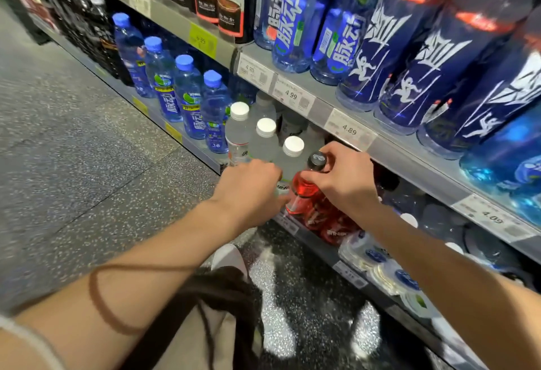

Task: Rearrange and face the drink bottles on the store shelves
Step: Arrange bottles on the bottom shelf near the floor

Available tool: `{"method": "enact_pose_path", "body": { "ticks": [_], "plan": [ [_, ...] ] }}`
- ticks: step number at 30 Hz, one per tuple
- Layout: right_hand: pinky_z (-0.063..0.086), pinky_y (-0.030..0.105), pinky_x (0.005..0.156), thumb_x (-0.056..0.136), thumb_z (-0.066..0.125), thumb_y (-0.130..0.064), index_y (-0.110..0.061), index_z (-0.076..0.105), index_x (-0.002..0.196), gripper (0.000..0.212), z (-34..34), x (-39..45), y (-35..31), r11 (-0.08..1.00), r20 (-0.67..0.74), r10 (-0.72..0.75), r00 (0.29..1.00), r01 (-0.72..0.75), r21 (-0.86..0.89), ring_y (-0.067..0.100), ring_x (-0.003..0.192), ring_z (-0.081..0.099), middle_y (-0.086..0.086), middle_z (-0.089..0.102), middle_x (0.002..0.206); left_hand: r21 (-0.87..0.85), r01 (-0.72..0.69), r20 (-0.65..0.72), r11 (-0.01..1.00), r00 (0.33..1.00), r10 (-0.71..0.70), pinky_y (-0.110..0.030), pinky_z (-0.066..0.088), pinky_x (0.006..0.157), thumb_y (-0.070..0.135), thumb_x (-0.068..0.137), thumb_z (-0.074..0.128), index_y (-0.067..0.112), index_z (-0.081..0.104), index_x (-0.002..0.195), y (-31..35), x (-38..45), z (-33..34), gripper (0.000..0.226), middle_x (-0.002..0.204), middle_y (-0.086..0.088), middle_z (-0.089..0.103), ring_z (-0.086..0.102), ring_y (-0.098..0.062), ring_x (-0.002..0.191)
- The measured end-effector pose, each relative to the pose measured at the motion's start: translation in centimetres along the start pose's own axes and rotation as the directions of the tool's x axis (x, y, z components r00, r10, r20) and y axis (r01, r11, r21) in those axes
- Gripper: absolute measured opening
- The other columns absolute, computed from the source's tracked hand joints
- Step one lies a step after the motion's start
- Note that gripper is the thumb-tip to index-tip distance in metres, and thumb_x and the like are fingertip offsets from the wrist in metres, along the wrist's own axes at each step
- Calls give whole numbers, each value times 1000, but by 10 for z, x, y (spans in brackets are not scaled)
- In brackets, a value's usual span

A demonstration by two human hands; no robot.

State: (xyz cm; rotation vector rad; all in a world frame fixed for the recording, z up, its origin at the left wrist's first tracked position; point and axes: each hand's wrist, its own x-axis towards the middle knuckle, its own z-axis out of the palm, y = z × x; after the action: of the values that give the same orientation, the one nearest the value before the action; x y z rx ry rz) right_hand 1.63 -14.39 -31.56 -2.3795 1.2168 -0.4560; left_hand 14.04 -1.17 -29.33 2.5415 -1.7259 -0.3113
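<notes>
Two hands work one red drink bottle [304, 194] at the front edge of the lower shelf [295, 227], beside the white-capped clear bottles [265, 141]. Right hand [342, 178] grips the neck below the black cap [316, 161]; left hand [248, 186] is closed near the body, contact unclear. Rotate upright until the label faces the aisle, keeping the base seated and flush with neighbouring fronts.
</notes>
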Motion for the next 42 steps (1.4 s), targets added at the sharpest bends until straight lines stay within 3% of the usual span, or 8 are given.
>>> {"method": "enact_pose_path", "body": {
  "ticks": [8, 13, 19, 26, 32, 36, 38, 42],
  "plan": [
    [45, 36, 77, 80, 71, -51, -23, 60, 101, 36, 11, 1, 9, 974, 0, -4, 1000, 4, -225, 26, 91, 64, -1, 68, 88, -3, -45, -8, 999, 999, 45, -38, 48, 80, 56, 94, 51, 20, 61, 115, 1, -1, 1, 43, 119, -4, 66, 62, -32, 111],
    [43, 34, 66, 84, 67, -46, -21, 56, 94, 29, 13, 4, 12, 979, -27, -7, 1000, 1, -204, 28, 74, 61, -1, 61, 74, 3, -35, 11, 999, 999, 35, -37, 48, 80, 58, 94, 50, 21, 61, 114, 2, 3, 1, 43, 119, -2, 66, 63, -30, 111],
    [48, 40, 78, 82, 71, -43, -17, 55, 95, 33, 20, 7, 17, 980, 30, 59, 998, -52, -194, 29, 88, 62, 1, 67, 86, -9, -38, 14, 999, 999, 38, -40, 50, 82, 59, 94, 49, 21, 61, 113, 4, 4, 4, 44, 118, -1, 66, 63, -30, 110],
    [49, 38, 76, 84, 67, -44, -17, 53, 104, 37, 19, 15, 12, 950, 80, 80, 994, -52, -309, 31, 90, 65, 4, 68, 90, -18, -43, 4, 999, 999, 43, -38, 52, 84, 59, 93, 48, 25, 59, 116, 2, 4, 5, 43, 121, 3, 65, 62, -27, 114],
    [52, 39, 79, 83, 68, -48, -19, 50, 109, 43, 17, 12, 12, 955, 113, 92, 989, -56, -290, 29, 94, 66, 2, 67, 94, -1, -49, -24, 999, 999, 49, -37, 49, 82, 56, 95, 48, 25, 58, 117, 6, 4, 0, 39, 121, 3, 63, 62, -26, 114],
    [53, 38, 79, 77, 77, -52, -18, 50, 124, 63, 14, -2, 10, 984, -15, -3, 1000, 0, -176, 24, 97, 62, -1, 63, 97, 12, -59, -65, 998, 996, 59, -37, 48, 83, 56, 97, 46, 27, 56, 120, 10, 3, -5, 39, 121, 5, 62, 61, -24, 114],
    [53, 34, 75, 74, 80, -49, -19, 56, 124, 63, 13, -16, 9, 980, -155, -111, 982, 83, -182, 20, 94, 62, -3, 63, 93, 12, -64, -101, 998, 993, 65, -37, 49, 84, 56, 97, 46, 27, 56, 122, 14, 3, -8, 40, 121, 6, 61, 60, -22, 114],
    [52, 23, 78, 75, 78, -46, -26, 60, 123, 54, -7, -37, 10, 983, -265, -143, 954, 107, -146, 10, 97, 66, -10, 68, 102, -16, -95, -170, 995, 981, 90, -37, 48, 87, 54, 98, 44, 27, 52, 126, 24, 3, -17, 40, 125, 8, 57, 56, -20, 118]
  ]
}}
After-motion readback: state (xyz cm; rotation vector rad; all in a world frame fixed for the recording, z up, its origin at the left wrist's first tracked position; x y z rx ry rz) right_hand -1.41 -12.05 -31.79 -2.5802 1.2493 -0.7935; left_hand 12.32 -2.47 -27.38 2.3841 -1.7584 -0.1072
